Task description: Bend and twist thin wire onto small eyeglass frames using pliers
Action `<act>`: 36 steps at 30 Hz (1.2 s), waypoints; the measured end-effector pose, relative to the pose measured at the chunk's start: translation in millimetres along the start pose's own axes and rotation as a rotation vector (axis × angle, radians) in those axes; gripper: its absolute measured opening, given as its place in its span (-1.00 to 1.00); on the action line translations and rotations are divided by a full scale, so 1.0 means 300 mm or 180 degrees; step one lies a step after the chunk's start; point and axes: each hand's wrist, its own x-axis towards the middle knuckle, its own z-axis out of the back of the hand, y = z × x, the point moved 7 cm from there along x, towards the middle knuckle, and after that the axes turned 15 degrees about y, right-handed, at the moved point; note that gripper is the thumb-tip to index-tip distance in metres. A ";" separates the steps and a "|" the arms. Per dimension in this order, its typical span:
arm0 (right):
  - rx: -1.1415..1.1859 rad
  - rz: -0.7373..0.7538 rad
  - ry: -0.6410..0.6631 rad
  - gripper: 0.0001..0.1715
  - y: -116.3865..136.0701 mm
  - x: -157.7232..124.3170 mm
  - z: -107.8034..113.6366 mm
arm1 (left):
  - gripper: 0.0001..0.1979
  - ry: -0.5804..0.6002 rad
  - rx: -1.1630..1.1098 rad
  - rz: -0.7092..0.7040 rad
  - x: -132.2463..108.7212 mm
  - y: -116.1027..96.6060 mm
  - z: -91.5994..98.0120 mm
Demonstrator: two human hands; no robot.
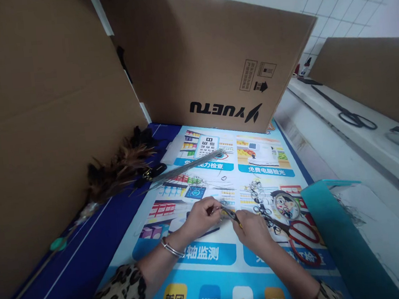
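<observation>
My right hand [253, 231] is wrapped round a pair of pliers [231, 213] with a bit of yellow on the handle. The jaws point left, toward my left hand [204, 217]. There the fingers are pinched together on a piece of thin wire at the tip of the pliers; its shape is too small to make out. Behind my hands lies a bundle of long thin wires [200, 160] on the printed sheet. Red-handled scissors [305, 238] rest to the right of my right hand, partly behind it. Several small dark wire loops [259, 200] are scattered nearby.
A round clear dish [287, 205] stands near the scissors. On the right is a teal box [345, 234] with wire pieces inside. A brown feather duster [120, 166] lies at left, along cardboard walls [211, 49]. More black scissors [349, 114] lie on a white ledge.
</observation>
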 end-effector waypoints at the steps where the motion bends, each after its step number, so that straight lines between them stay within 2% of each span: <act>1: 0.0009 0.0008 -0.0008 -0.80 0.001 0.000 0.000 | -0.93 -0.0001 -0.0012 -0.0004 0.000 0.000 0.000; 11: 0.0131 0.0053 -0.0091 -0.79 -0.005 0.005 0.003 | -0.92 0.0134 -0.0405 0.0023 0.002 -0.003 -0.002; 23: 0.0243 0.0073 -0.0279 -0.78 -0.008 -0.001 0.009 | -0.90 0.0203 -0.0415 0.0012 0.002 -0.016 0.006; 28: 0.0181 0.0091 -0.0327 -0.82 -0.006 -0.004 0.018 | -0.90 0.0392 -0.0771 0.0118 0.005 0.000 -0.008; 36: 0.0040 0.0156 -0.0126 -0.82 -0.006 0.003 0.012 | -0.89 0.0670 -0.1354 0.0362 0.005 0.032 -0.025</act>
